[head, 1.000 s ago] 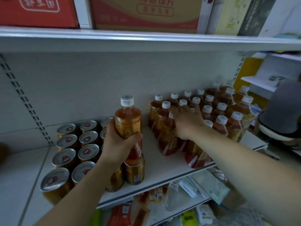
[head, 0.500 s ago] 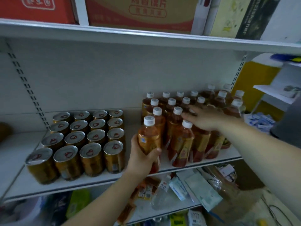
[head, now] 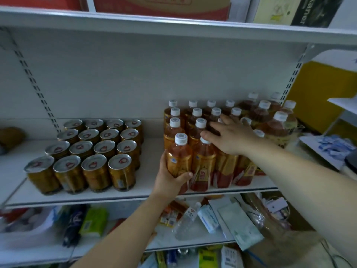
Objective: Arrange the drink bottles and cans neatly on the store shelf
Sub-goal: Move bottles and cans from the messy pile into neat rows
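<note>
My left hand (head: 171, 177) grips an amber tea bottle (head: 179, 153) with a white cap, upright at the front left corner of the bottle block. That block of several tea bottles (head: 201, 136) stands in rows on the white shelf (head: 150, 187). My right hand (head: 230, 135) lies flat, fingers straight, across the caps in the middle of the block. A square block of several golden cans (head: 96, 149) stands to the left of the bottles. Several larger bottles (head: 274, 124) stand at the right end.
A gap of bare shelf separates cans and bottles. The upper shelf (head: 173, 26) carries cardboard boxes (head: 160, 4). The lower shelf (head: 193, 225) holds loose packets, a lying clear bottle (head: 185, 223) and plastic bags. A brown object (head: 10, 135) sits at the far left.
My left hand has carried the tea bottle from over the cans rightwards and down beside the bottle block's front left. My right hand stays on the caps.
</note>
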`<state>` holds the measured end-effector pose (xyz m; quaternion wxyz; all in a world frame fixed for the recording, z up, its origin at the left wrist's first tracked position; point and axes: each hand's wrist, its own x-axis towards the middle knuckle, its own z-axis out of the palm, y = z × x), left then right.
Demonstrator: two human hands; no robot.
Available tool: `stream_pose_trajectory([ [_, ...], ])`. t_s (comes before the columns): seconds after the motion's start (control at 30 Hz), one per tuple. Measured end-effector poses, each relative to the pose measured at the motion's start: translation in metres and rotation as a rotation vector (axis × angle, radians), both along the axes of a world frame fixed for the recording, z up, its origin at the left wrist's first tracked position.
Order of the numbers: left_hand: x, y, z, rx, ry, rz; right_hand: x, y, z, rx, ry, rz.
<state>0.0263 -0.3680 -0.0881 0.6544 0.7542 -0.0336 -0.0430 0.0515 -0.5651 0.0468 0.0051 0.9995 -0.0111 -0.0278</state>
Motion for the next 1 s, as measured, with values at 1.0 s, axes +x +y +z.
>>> stream_pose_trajectory([
  [1.0,0.017,0.0,-0.001,0.147,0.042,-0.06,-0.003,-0.021,0.001,-0.007,0.045,0.03],
])
